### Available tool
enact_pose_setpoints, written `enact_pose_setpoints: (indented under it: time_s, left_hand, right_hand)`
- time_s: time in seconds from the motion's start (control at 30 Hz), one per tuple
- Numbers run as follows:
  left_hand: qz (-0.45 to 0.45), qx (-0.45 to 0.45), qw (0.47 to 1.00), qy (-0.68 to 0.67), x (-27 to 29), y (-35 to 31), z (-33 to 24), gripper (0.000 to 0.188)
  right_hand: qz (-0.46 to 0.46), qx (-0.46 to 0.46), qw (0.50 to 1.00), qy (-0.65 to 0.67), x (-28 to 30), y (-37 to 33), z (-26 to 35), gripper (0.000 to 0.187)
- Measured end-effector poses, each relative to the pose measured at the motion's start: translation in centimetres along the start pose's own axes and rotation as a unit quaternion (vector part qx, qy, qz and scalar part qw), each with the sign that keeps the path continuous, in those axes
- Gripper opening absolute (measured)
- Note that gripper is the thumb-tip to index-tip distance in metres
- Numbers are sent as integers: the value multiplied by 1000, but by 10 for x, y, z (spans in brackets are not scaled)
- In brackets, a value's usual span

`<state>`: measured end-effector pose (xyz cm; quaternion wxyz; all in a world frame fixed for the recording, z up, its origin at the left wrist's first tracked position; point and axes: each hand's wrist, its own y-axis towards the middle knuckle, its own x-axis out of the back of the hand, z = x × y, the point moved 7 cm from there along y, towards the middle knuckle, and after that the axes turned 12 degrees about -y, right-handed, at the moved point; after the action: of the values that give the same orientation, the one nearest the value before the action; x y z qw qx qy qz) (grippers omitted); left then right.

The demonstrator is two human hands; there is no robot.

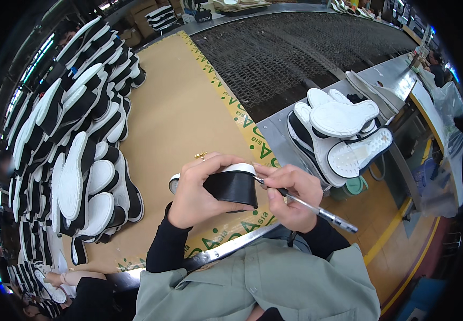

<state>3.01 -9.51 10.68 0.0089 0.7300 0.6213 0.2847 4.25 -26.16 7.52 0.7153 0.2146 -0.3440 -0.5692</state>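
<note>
My left hand (188, 187) is closed around a thick shoe sole (231, 187) with a black side wall and a white bottom layer, tilted up over the near edge of the table. Its far end sticks out past my wrist on the left. In my right hand (298, 195) is a slim pen (325, 214) with a clear barrel and a dark grip. The pen's tip meets the right end of the sole, by the line between white and black; whether it touches is too small to tell. Some right fingers rest against the white edge.
Tall stacks of black-and-white soles (73, 176) line the table's left side. More soles (343, 117) are piled on a metal ledge at right, above a green container (356, 184). Beyond lies a dark mesh conveyor (295, 48). Another person's hand (55, 279) is at lower left.
</note>
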Motion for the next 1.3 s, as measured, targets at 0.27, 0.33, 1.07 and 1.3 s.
enact_pose_setpoints:
  time_s: [0.27, 0.33, 1.07, 1.3]
  left_hand:
    - [-54, -40, 997, 40, 1, -6, -6, 56]
    - [-64, -31, 997, 25, 5, -6, -10, 56]
    - [-178, 9, 877, -446, 5, -30, 39, 77]
    - [-182, 13, 871, -457, 12, -29, 51, 80]
  right_hand:
    - [53, 21, 997, -52, -3, 18, 15, 13]
    - [48, 27, 998, -31, 0, 19, 17, 13]
    - [34, 99, 995, 1, -14, 45, 38, 13]
    - [7, 101, 992, 82, -31, 35, 23, 14]
